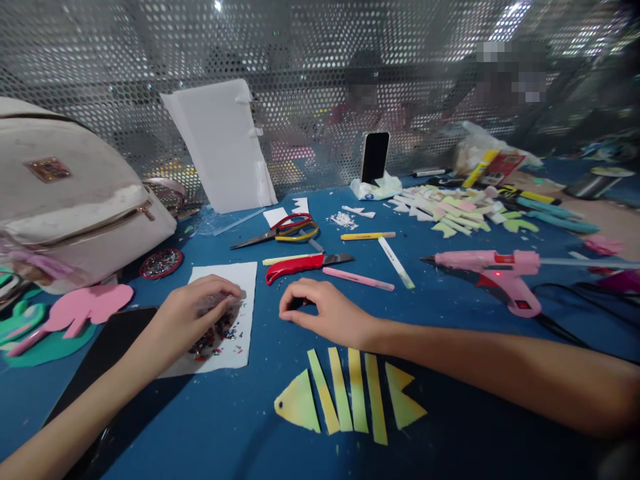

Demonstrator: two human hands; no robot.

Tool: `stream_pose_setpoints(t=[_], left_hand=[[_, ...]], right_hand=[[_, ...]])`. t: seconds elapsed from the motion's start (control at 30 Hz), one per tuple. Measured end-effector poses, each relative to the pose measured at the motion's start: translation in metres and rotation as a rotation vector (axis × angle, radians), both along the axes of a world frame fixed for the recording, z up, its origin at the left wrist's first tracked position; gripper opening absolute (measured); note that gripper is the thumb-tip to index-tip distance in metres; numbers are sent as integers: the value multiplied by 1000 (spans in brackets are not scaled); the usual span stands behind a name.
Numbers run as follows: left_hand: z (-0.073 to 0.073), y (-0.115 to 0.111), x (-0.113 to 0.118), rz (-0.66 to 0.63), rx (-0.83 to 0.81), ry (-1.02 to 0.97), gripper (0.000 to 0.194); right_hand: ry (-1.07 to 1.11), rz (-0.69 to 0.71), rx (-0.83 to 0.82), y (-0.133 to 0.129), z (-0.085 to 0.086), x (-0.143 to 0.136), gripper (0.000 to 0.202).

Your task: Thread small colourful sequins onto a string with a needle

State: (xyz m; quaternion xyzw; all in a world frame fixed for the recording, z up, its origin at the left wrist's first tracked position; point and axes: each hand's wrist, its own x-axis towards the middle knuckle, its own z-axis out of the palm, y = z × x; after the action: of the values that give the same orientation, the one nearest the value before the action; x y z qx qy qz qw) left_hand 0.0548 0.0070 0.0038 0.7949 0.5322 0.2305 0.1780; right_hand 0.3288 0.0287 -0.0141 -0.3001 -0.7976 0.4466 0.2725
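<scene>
My left hand (197, 310) hangs over a white paper sheet (225, 270), fingers bent and thumb drawn close to them. Beneath its palm lie small dark, shiny multicoloured bits (223, 340). My right hand (320, 307) is curled, thumb against the fingertips, above the blue table; anything pinched there is hidden. Just below it lies a cut-out paper fish in pieces: a yellow-green head (300, 403) with a black eye, several strips (357, 393) and a notched tail (404, 393). Beyond the hands are a red-handled knife (295, 267) and scissors (295, 230).
A pink glue gun (493, 267) with a lit red light and a cable lies at right. Markers (360, 279), a pile of paper scraps (450, 207) and a propped phone (375, 158) stand farther back. A white backpack (75, 193) and pink foam shape (93, 307) fill the left.
</scene>
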Motion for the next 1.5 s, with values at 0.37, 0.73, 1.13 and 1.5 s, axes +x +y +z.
stream_pose_setpoints(t=[0.37,0.73,1.13,1.5], left_hand=[[-9,2,-3,-41,27,-29,23],[-16,4,1,-34,22,10,19],[-17,4,6,-9,5,-8,13],[-17,8,4,-18,-18,-6,15]], right_hand=[[-82,29,87,-2,2,0,7],[-93,34,105,-2,1,0,6],[-94,36,124,-2,1,1,6],[-89,41,127,-2,0,0,6]])
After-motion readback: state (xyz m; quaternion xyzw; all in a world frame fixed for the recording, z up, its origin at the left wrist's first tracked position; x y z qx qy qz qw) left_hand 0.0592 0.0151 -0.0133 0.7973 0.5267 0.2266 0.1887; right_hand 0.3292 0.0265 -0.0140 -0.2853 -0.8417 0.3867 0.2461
